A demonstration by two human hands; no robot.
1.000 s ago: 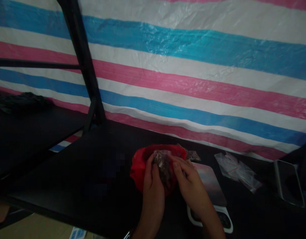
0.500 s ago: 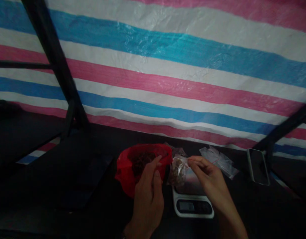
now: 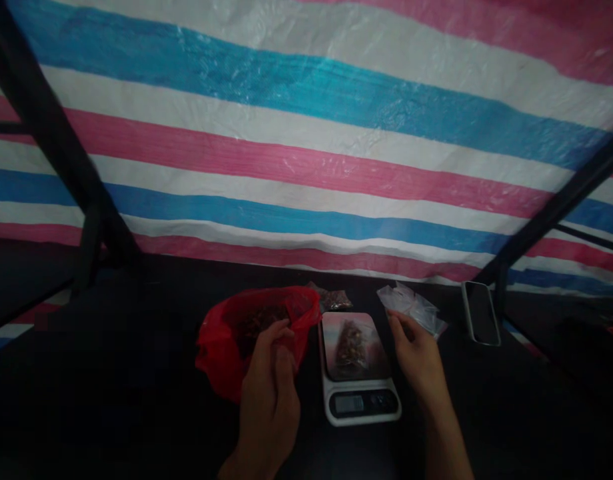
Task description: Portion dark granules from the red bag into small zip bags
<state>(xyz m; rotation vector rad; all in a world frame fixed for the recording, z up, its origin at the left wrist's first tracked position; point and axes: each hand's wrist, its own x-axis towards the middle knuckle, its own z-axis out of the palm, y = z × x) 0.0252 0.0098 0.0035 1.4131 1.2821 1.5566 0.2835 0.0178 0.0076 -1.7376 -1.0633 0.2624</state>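
Observation:
On the steel plate of a white kitchen scale (image 3: 364, 421) lies a small clear plastic bag (image 3: 351, 345) of dried brownish bits. My right hand (image 3: 419, 353) is just right of the scale, free of that bag, with its fingers partly bent and nothing visible in them. Its fingertips are close to a pile of clear plastic bags (image 3: 411, 305). At the scale's left stands a red plastic bag (image 3: 219, 360), its mouth open, with dark dried stuff (image 3: 256, 327) inside. My left hand (image 3: 269, 400) hovers at the bag's near right rim, thumb and fingers apart, holding nothing visible.
Behind the scale lies another filled clear bag (image 3: 335, 300). A phone (image 3: 481, 313) rests at the right, beside a dark metal leg (image 3: 531, 230). Striped plastic sheeting (image 3: 306, 160) hangs behind the black table (image 3: 111, 373). A second dark leg (image 3: 61, 147) is at the left.
My right hand has let go of the filled clear bag, which now lies on the scale, and has drawn away to the right. My left hand stays by the red bag. The view has shifted.

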